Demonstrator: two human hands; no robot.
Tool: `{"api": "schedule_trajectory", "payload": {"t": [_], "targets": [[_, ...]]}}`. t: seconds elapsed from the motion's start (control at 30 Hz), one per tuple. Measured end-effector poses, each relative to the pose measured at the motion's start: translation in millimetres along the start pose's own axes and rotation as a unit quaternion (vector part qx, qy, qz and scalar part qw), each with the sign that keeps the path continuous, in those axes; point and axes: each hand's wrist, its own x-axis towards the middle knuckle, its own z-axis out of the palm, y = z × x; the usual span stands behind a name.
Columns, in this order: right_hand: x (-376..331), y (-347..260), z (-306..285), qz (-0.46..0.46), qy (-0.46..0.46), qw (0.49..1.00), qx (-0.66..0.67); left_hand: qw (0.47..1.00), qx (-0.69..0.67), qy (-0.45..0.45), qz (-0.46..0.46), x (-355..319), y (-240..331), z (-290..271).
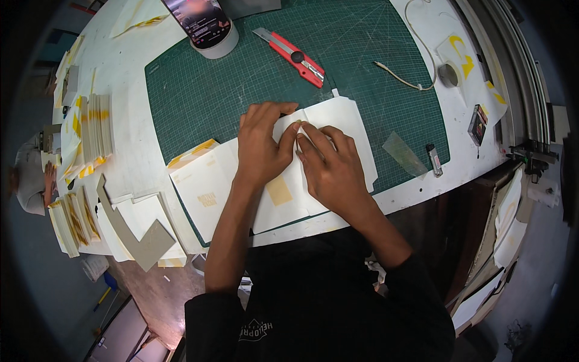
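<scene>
A flat white paper bag blank [338, 130] with a yellow patch lies on the green cutting mat [199, 96] near the table's front edge. My left hand [260, 145] presses down on the paper, fingers spread toward the top fold. My right hand [329, 166] lies beside it, its fingertips meeting the left hand's at a crease in the middle of the sheet. Both hands pinch and flatten the folded paper. More white sheets [202, 184] with yellow print lie under and to the left of it.
A red utility knife [292, 57] lies on the mat behind my hands. A phone on a tape roll [208, 30] stands at the back. Stacks of folded paper [93, 130] and a grey card piece [136, 232] sit left. A cable [416, 78], clear film [404, 154] and lighter [434, 160] lie right.
</scene>
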Motion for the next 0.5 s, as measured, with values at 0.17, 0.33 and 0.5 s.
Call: {"api": "schedule_trajectory", "payload": {"t": [0.17, 0.33, 0.5], "targets": [[1.1, -0.6, 0.4, 0.003, 0.006, 1.000, -0.006, 1.000, 0.016, 0.005, 0.010, 0.4, 0.0, 0.8], [0.8, -0.4, 0.5, 0.008, 0.004, 1.000, -0.019, 1.000, 0.023, -0.001, 0.003, 0.8, 1.2, 0.7], [-1.4, -0.3, 2.5, 0.021, -0.004, 0.999, -0.028, 1.000, 0.027, 0.004, 0.013, 0.2, -2.7, 2.6]]}}
